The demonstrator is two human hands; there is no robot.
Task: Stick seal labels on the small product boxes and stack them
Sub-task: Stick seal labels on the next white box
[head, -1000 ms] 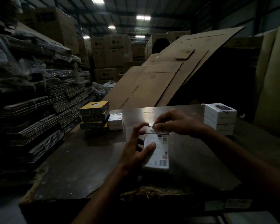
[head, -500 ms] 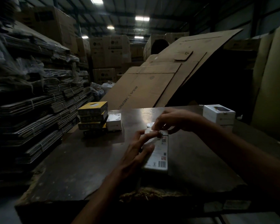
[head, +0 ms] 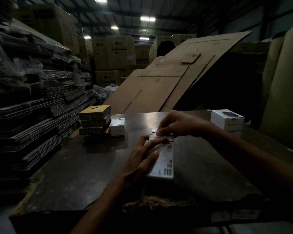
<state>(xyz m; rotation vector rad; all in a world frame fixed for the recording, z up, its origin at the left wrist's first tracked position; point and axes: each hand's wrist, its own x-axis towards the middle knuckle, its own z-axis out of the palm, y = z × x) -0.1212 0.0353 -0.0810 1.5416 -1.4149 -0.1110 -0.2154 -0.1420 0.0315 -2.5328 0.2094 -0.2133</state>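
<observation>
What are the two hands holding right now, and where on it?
The left hand steadies the white box by its left long side; the right hand pinches a small label over the box's far end.

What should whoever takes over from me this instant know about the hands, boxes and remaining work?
Left hand: fingers lie flat on the long white box, steadying it mid-table.
Right hand: pinches a small seal label at the box's far end.
Done, by the look of it: yellow box stack with a white box beside it, far left; white stack far right.
Left: press the label down, then stack this box.
</observation>
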